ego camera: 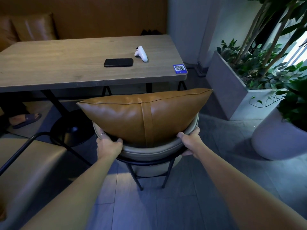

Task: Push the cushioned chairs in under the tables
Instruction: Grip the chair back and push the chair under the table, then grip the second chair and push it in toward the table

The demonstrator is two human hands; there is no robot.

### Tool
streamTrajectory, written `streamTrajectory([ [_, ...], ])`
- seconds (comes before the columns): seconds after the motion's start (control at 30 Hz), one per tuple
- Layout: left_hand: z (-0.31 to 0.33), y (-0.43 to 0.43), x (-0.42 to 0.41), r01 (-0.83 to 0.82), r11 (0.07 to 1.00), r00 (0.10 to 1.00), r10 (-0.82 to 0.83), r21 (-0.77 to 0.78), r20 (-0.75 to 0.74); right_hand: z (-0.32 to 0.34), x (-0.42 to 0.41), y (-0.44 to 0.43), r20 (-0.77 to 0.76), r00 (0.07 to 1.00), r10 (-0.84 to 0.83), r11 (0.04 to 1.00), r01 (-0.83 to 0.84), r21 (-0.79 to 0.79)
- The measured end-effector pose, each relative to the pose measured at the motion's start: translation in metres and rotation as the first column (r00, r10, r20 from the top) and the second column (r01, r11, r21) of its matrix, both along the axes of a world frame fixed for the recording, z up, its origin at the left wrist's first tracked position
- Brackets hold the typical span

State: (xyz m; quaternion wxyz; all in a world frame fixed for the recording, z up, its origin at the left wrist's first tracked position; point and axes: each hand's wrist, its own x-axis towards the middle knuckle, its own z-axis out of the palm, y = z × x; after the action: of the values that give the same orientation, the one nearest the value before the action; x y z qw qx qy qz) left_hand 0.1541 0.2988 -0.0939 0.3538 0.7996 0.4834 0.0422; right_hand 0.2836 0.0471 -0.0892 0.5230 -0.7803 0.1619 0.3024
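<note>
A cushioned chair (149, 151) with a curved beige backrest and black metal legs stands in front of me, facing the wooden table (49, 67). A tan leather cushion (126, 117) leans upright against the inside of its backrest. My left hand (108, 144) grips the left side of the backrest rim, a ring on one finger. My right hand (189, 140) grips the right side of the rim. The chair's front reaches about the table's near edge; its seat is hidden behind the cushion.
On the table lie a black phone (118, 62), a white game controller (141, 53) and a blue QR sticker (179, 68). A second chair (33, 163) stands at my left. Grey planters (232, 93) with plants stand to the right. A sandalled foot (25, 119) rests under the table.
</note>
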Motion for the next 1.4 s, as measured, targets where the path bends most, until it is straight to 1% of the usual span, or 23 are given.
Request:
streamTrajectory([
  [0.1,0.004,0.000,0.000,0.013,1.000,0.999,-0.012,0.016,-0.047,0.003,-0.005,0.002,0.035,0.999,0.005,0.999,-0.003,-0.053],
  [0.2,0.009,-0.006,-0.003,0.040,0.996,0.995,-0.032,0.080,-0.093,0.004,-0.012,0.004,0.114,0.993,0.012,0.992,0.002,-0.125],
  [0.3,0.013,-0.017,-0.005,0.062,0.990,0.987,-0.042,0.130,-0.152,0.004,-0.020,0.002,0.158,0.986,0.056,0.986,-0.029,-0.166],
  [0.43,0.031,-0.028,-0.010,0.118,0.980,0.970,-0.079,0.160,-0.229,0.021,-0.030,0.003,0.190,0.967,0.173,0.967,-0.130,-0.221],
  [0.5,0.048,-0.031,-0.014,0.173,0.966,0.960,-0.122,0.191,-0.254,0.038,-0.038,0.006,0.203,0.941,0.270,0.935,-0.206,-0.289],
  [0.53,0.058,-0.031,-0.017,0.205,0.954,0.954,-0.145,0.218,-0.264,0.049,-0.042,0.008,0.196,0.922,0.335,0.903,-0.254,-0.347],
  [0.57,0.070,-0.030,-0.021,0.243,0.936,0.947,-0.172,0.256,-0.270,0.061,-0.047,0.010,0.181,0.890,0.419,0.848,-0.311,-0.430],
  [0.6,0.082,-0.029,-0.026,0.285,0.909,0.942,-0.207,0.303,-0.265,0.074,-0.053,0.013,0.167,0.842,0.512,0.769,-0.364,-0.526],
  [0.67,0.109,-0.027,-0.040,0.362,0.830,0.930,-0.291,0.424,-0.225,0.103,-0.063,0.019,0.168,0.742,0.649,0.626,-0.396,-0.672],
  [0.73,0.136,-0.022,-0.055,0.421,0.715,0.906,-0.366,0.558,-0.214,0.134,-0.076,0.030,0.217,0.667,0.713,0.561,-0.357,-0.746],
  [0.8,0.164,-0.012,-0.070,0.464,0.623,0.879,-0.411,0.630,-0.241,0.166,-0.092,0.045,0.272,0.595,0.757,0.531,-0.316,-0.786],
  [0.9,0.203,0.012,-0.101,0.457,0.566,0.871,-0.441,0.687,-0.216,0.207,-0.122,0.071,0.387,0.458,0.800,0.540,-0.270,-0.797],
  [1.0,0.234,0.043,-0.143,0.420,0.551,0.885,-0.425,0.721,-0.191,0.235,-0.157,0.100,0.445,0.317,0.837,0.533,-0.292,-0.794],
  [1.1,0.259,0.077,-0.185,0.417,0.548,0.902,-0.347,0.725,-0.257,0.248,-0.191,0.136,0.479,0.165,0.862,0.507,-0.255,-0.823],
  [1.23,0.286,0.126,-0.229,0.385,0.541,0.923,-0.240,0.748,-0.301,0.259,-0.226,0.197,0.556,-0.014,0.831,0.537,-0.236,-0.810],
  [1.33,0.302,0.162,-0.252,0.329,0.529,0.944,-0.161,0.782,-0.288,0.274,-0.243,0.251,0.593,-0.134,0.794,0.558,-0.229,-0.798],
  [1.4,0.311,0.187,-0.267,0.284,0.536,0.958,-0.117,0.795,-0.263,0.287,-0.255,0.289,0.620,-0.198,0.759,0.576,-0.242,-0.781],
])
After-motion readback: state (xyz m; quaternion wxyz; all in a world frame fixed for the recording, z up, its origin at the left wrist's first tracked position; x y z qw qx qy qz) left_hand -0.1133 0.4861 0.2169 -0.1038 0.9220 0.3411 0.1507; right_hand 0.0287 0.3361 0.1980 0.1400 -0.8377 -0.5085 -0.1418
